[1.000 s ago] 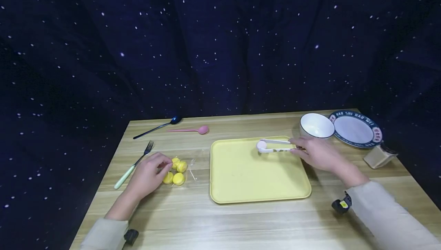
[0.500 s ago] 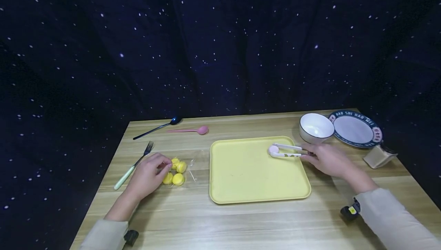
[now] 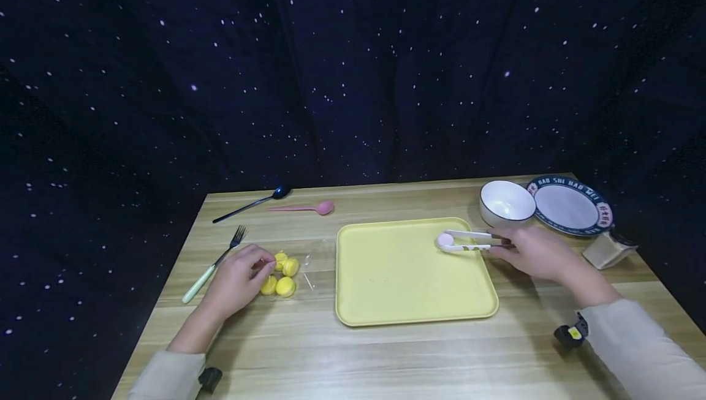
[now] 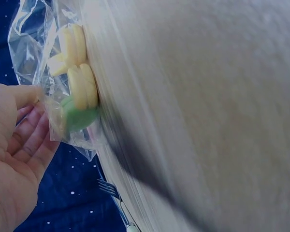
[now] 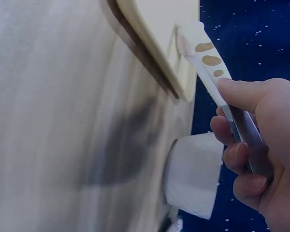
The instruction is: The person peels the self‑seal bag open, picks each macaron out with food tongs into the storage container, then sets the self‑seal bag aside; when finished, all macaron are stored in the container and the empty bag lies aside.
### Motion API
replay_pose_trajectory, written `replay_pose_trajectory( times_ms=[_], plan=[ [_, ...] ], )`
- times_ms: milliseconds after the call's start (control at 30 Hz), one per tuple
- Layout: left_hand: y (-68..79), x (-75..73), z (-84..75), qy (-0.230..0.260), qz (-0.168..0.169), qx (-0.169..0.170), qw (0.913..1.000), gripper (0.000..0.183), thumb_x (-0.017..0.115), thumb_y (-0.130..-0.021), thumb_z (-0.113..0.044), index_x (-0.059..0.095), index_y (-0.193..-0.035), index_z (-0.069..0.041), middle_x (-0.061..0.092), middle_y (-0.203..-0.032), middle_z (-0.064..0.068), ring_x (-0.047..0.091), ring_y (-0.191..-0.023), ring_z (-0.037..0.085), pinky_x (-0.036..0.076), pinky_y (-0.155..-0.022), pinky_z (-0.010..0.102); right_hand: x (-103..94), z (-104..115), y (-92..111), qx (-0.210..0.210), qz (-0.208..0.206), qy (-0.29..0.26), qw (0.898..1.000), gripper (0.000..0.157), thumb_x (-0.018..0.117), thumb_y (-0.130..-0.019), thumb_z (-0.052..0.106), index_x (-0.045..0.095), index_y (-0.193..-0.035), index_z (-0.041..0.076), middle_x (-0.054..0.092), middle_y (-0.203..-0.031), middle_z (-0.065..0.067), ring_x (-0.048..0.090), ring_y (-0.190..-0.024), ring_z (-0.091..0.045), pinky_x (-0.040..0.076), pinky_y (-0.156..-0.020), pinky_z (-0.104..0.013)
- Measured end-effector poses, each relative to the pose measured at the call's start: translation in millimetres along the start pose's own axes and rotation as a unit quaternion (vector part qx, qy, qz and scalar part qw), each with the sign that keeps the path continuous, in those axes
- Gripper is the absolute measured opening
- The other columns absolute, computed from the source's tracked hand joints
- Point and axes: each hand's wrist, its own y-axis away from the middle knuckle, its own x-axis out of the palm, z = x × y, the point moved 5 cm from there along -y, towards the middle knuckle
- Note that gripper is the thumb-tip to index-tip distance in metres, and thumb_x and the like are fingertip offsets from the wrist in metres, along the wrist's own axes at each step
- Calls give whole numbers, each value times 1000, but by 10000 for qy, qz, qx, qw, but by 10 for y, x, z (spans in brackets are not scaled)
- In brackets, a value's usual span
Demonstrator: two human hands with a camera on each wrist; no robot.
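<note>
On the left of the wooden table, a clear plastic bag lies with four yellow macarons showing inside it. Seen from the left wrist, the bag also contains a green one. The left hand pinches the bag's left edge between thumb and fingertips, its other fingers loosely bent.

Right of the bag, with a narrow strip of table between, sits a shallow yellow tray. Over its far right part, a pale pink round piece is gripped between the tips of white tongs; whether it touches the tray cannot be told. The right hand is curled round the tongs' dark handle end, at the tray's right edge.

At the far right, a white bowl stands upright just beside a blue-rimmed plate. Nearer than the plate is a dark-topped beige container, its contents unclear. A fork lies left of the left hand, a dark blue spoon and a pink spoon beyond it.
</note>
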Motion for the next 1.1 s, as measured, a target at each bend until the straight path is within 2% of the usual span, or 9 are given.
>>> replay_pose_trajectory(
  times_ms=[100, 167, 233, 333, 500, 633, 767, 900, 1100],
  plan=[
    [6, -8, 7, -12, -4, -12, 10000, 9, 68, -90, -27, 68, -92, -18, 60, -92, -12, 55, -82, 6, 51, -71, 32, -74, 35, -17, -59, 40, 115, 9999, 25, 67, -89, 32, 66, -109, 17, 54, -69, 11, 44, -51, -6, 36, -43, -26],
    [10, -12, 10, 0, -5, -4, 10000, 12, 66, -91, -29, 67, -92, -18, 59, -92, -12, 55, -82, 6, 50, -71, 31, -137, 70, -24, -81, 79, 195, 9997, 19, 67, -89, 32, 66, -104, 19, 53, -67, 12, 44, -52, -6, 36, -45, -27],
    [9, -17, 12, 36, -12, 15, 10000, 15, 65, -91, -31, 67, -92, -17, 59, -92, -13, 55, -82, 5, 50, -72, 31, -203, 100, -23, -68, 124, 281, 9995, 20, 68, -89, 32, 66, -103, 19, 54, -66, 13, 44, -53, -7, 36, -46, -28],
    [9, -22, 13, 75, -35, 46, 10000, 15, 64, -92, -32, 67, -91, -17, 59, -92, -13, 54, -81, 5, 50, -71, 30, -294, 168, -36, -119, 122, 363, 9992, 30, 68, -89, 34, 67, -112, 16, 58, -70, 13, 46, -55, -6, 38, -48, -28],
    [0, -26, 20, 95, -56, 44, 9999, 14, 65, -91, -31, 67, -90, -17, 58, -91, -13, 54, -81, 5, 49, -71, 30, -329, 422, -160, -479, -189, 356, 9980, 32, 65, -90, 37, 68, -112, 14, 65, -81, 8, 50, -62, -6, 44, -52, -29],
    [-5, -17, 22, 93, -42, 45, 9999, 14, 65, -91, -31, 67, -91, -17, 59, -92, -13, 54, -81, 5, 50, -71, 31, -213, 793, -304, -997, -608, 106, 9931, 31, 65, -90, 36, 69, -114, 16, 68, -91, 5, 54, -66, -6, 45, -50, -28],
    [-8, -8, 22, 72, -16, 12, 10000, 14, 64, -92, -32, 67, -91, -18, 59, -92, -12, 55, -82, 6, 50, -72, 32, 7, 1186, -478, -1499, -884, -97, 9847, 26, 65, -90, 34, 71, -112, 21, 66, -86, 11, 52, -62, -2, 42, -48, -27],
    [-17, -19, 5, 99, -40, 69, 9999, 6, 68, -89, -26, 67, -90, -20, 60, -92, -12, 56, -82, 6, 50, -72, 31, 235, 1511, -660, -1680, -959, -141, 9810, 23, 65, -90, 36, 72, -110, 26, 64, -82, 15, 49, -59, -1, 42, -49, -26],
    [-9, -40, -3, 136, -144, 240, 9995, 6, 71, -86, -18, 66, -89, -22, 61, -92, -11, 58, -81, 8, 52, -71, 32, 443, 1898, -907, -1989, -1032, -170, 9744, 22, 64, -91, 35, 71, -111, 27, 64, -83, 14, 55, -65, -3, 45, -50, -29]
  ],
)
